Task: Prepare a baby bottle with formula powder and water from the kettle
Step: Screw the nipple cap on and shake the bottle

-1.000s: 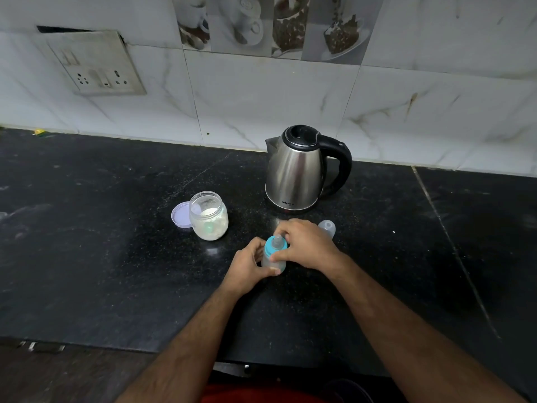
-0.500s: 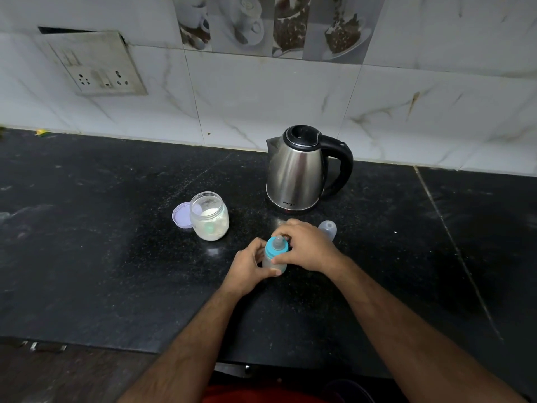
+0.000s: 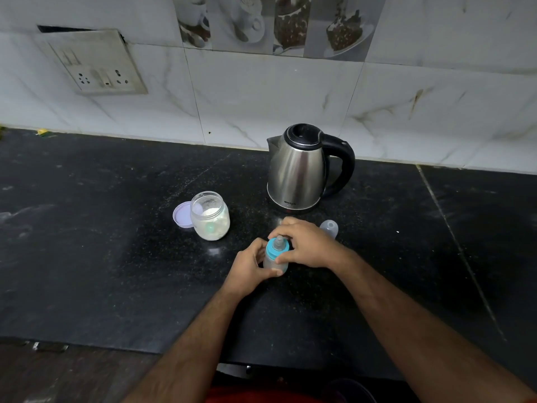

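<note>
Bottle (image 3: 274, 261) upright on the black counter (image 3: 87, 257), centre of the frame, held two-handed — left hand (image 3: 249, 270) wrapped round the body, right hand (image 3: 305, 245) gripping the blue collar (image 3: 272, 251) under the teat. Steel kettle (image 3: 299, 170) just above, near the wall. Open powder jar (image 3: 210, 215) to the left, its lid (image 3: 181, 214) lying beside. Clear cap (image 3: 329, 227) behind the right hand.

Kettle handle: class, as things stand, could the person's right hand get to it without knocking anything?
Probably yes. The kettle handle faces right, with bare counter beside it. The right hand first has to let go of the bottle ring; the small clear cap lies close by.
</note>
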### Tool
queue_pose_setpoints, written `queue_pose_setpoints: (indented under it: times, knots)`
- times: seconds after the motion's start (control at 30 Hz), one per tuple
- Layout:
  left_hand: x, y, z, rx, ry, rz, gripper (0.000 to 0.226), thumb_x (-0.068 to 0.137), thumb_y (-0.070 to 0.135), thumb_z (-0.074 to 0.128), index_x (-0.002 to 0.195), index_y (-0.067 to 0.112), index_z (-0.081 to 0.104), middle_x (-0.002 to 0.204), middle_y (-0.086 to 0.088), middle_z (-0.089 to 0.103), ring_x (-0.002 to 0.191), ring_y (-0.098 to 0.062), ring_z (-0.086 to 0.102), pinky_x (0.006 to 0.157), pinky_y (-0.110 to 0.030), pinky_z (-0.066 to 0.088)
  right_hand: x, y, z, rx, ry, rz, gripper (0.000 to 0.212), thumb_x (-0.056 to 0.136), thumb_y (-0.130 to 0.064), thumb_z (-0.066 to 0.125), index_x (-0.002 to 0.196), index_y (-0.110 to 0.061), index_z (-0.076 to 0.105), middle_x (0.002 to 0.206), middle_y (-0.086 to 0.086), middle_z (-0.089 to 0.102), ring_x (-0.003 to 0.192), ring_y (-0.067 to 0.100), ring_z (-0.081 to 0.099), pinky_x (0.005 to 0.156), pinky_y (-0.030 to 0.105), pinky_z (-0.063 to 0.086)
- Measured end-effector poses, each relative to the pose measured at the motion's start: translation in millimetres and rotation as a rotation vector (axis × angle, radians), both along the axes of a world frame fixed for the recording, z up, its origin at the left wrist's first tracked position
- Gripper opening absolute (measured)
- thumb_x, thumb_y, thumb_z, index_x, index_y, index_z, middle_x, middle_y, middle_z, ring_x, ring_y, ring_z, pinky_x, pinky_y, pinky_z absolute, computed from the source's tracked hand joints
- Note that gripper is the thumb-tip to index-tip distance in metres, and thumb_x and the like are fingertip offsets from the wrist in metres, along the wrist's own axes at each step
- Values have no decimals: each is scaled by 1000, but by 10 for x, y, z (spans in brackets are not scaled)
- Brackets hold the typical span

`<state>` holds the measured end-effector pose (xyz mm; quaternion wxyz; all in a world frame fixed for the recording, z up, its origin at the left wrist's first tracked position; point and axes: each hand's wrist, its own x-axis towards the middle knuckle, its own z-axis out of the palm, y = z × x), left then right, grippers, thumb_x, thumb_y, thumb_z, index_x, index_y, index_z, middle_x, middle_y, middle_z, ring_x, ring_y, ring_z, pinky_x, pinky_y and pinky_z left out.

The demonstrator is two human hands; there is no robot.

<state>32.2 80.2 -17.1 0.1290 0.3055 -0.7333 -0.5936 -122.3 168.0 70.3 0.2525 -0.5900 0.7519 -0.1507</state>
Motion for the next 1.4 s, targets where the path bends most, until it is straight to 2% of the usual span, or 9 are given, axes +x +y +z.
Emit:
queue_pose_setpoints:
  times: [0.23, 0.37, 0.47, 0.57, 0.83, 1.0, 1.13, 1.3, 1.4]
  knots:
    - [20, 24, -8, -11, 2, 11, 47, 67, 7, 89, 104, 13, 60, 103, 5, 75, 98, -3, 69, 84, -20, 53, 150, 49, -100, -50, 241, -57, 43, 80, -61, 62, 100, -24, 54, 95, -8, 62, 83, 14, 61, 77, 41, 53]
    - [22, 23, 41, -21, -3, -9, 47, 68, 8, 89, 105, 13, 60, 102, 7, 74, 95, 3, 68, 80, -14, 51, 108, 26, -100, -8, 190, -45, 50, 73, -67, 65, 99, -27, 51, 93, -10, 61, 84, 12, 61, 77, 40, 53]
    - [26, 22, 55, -17, 3, -7, 48, 67, 10, 90, 105, 15, 60, 104, 9, 73, 99, 4, 68, 83, -13, 51, 19, -26, -13, 50, 156, 63, 59, 67, -65, 70, 114, -36, 49, 105, -13, 64, 96, 9, 59, 79, 37, 51]
    - [28, 17, 37, -8, 6, -16, 49, 68, 7, 89, 106, 15, 59, 106, 8, 73, 101, 3, 68, 84, -14, 51, 27, -27, -18, 33, 149, 77, 44, 73, -58, 70, 107, -36, 55, 98, -12, 66, 92, 8, 58, 77, 38, 52]
    - [37, 55, 5, -115, 3, -2, 43, 71, 15, 87, 100, 28, 58, 94, 14, 71, 88, 5, 66, 73, -16, 50, 264, 90, -253, -158, 128, -178, 38, 81, -56, 64, 101, -26, 54, 90, -9, 68, 81, 12, 64, 72, 38, 54]
    - [48, 83, -46, -154, 14, 46, 37, 75, 22, 84, 97, 37, 58, 92, 12, 72, 86, -12, 69, 77, -37, 57, 506, 90, -345, -221, 177, -421, 39, 84, -54, 64, 105, -23, 54, 91, -5, 67, 82, 16, 65, 67, 30, 49]
    - [52, 98, -81, -141, 27, 73, 35, 75, 20, 83, 97, 34, 60, 91, 9, 73, 85, -16, 70, 78, -42, 57, 610, 89, -340, -212, 179, -518, 42, 85, -55, 64, 108, -22, 55, 94, -4, 68, 86, 18, 66, 68, 33, 51]
    - [49, 70, -48, -95, 31, 35, 41, 71, 18, 88, 102, 22, 62, 90, 9, 73, 83, -2, 68, 75, -20, 53, 353, 102, -192, -85, 183, -271, 55, 78, -63, 65, 116, -24, 54, 100, -5, 69, 93, 19, 65, 73, 35, 50]
    - [52, 72, -53, -45, 36, 31, 44, 70, 13, 88, 105, 18, 62, 97, 7, 75, 92, -1, 70, 82, -18, 53, 226, 95, -140, -62, 110, -185, 49, 78, -61, 67, 115, -30, 58, 98, -10, 69, 94, 14, 65, 78, 37, 52]
